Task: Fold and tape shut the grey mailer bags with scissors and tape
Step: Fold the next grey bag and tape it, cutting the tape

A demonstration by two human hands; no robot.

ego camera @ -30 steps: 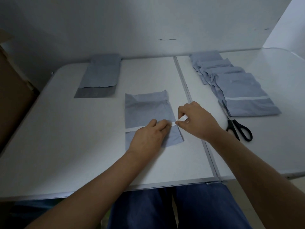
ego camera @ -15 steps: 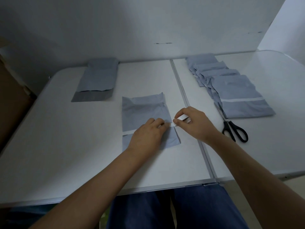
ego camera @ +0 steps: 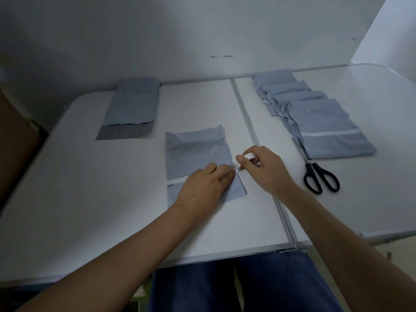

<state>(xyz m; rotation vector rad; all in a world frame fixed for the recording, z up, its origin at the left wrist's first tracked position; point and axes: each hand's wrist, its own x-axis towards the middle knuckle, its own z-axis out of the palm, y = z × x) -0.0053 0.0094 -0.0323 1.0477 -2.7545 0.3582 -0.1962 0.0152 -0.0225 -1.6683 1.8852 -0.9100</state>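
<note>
With the left hand (ego camera: 206,186) pressing flat on the tape strip (ego camera: 176,181) across the folded bag (ego camera: 198,149) at table centre, the right hand (ego camera: 262,168), pinching the tape roll (ego camera: 251,161) at the bag's 3 o'clock edge, should keep the tape tight before fetching the scissors (ego camera: 319,177).

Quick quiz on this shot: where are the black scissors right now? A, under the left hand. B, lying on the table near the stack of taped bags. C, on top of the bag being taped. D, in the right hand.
B: the scissors lie untouched on the table, just in front of the stack of taped bags.

bare forearms (ego camera: 126,251), no sleeves, blue trousers (ego camera: 270,284)
</note>
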